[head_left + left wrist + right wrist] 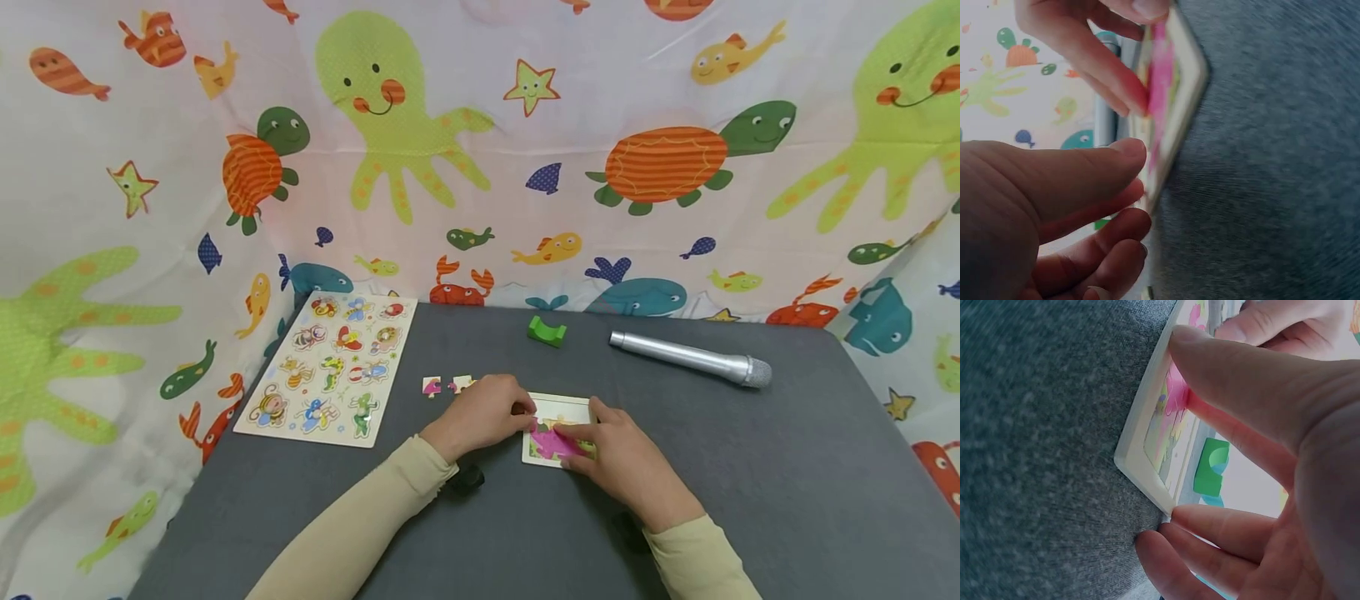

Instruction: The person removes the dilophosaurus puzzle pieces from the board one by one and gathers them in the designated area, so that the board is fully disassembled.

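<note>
A small jigsaw puzzle in a pale wooden frame point(560, 407) lies before me, its pink picture partly filled in. My right hand point(626, 462) grips the frame from the right, thumb at the near edge point(1194, 337) and other fingers by the far corner, while a finger presses on the pink pieces point(551, 443). At the frame's left side, my left hand point(487, 417) pinches a pink-edged puzzle piece, mostly hidden by the fingertips. Two loose puzzle pieces lie left of the frame, a pink-and-white one point(431, 386) and a pale one point(461, 383) partly behind my left hand.
A wooden board with insect figures point(326, 367) lies at the left. Beyond the jigsaw sits a green curved block point(547, 332). A silver microphone point(686, 357) lies back right. A sea-animal curtain point(495, 167) hangs behind the grey tabletop point(787, 483).
</note>
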Motion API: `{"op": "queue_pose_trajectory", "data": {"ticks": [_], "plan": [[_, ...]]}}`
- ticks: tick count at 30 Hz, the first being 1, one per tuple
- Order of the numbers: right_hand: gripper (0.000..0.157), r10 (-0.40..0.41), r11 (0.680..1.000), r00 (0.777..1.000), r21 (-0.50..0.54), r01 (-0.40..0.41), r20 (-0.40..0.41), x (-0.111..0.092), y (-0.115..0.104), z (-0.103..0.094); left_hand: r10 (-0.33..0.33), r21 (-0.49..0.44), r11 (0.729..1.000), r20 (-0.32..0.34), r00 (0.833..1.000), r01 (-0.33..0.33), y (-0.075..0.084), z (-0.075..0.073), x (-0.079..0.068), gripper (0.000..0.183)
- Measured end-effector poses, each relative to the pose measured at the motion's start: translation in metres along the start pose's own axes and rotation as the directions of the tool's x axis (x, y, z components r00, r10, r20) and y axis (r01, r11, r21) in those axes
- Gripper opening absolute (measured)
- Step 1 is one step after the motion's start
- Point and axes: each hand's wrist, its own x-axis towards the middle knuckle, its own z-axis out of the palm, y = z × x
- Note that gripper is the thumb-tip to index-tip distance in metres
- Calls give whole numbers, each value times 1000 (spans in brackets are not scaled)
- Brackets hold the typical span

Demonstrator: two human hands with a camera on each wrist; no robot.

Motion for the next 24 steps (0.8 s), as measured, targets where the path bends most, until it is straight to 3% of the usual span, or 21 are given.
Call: {"op": "queue_pose_trajectory", "data": {"ticks": [12, 24], "plan": [[46, 5, 1000, 1000, 0, -5, 4, 0, 1, -1, 6, -10, 1000, 2, 1000, -6, 3, 6, 1, 16], [50, 25, 1000, 1000, -16, -25, 18, 1, -1, -1, -36, -17, 999, 12, 999, 36, 1, 11, 2, 19]]}}
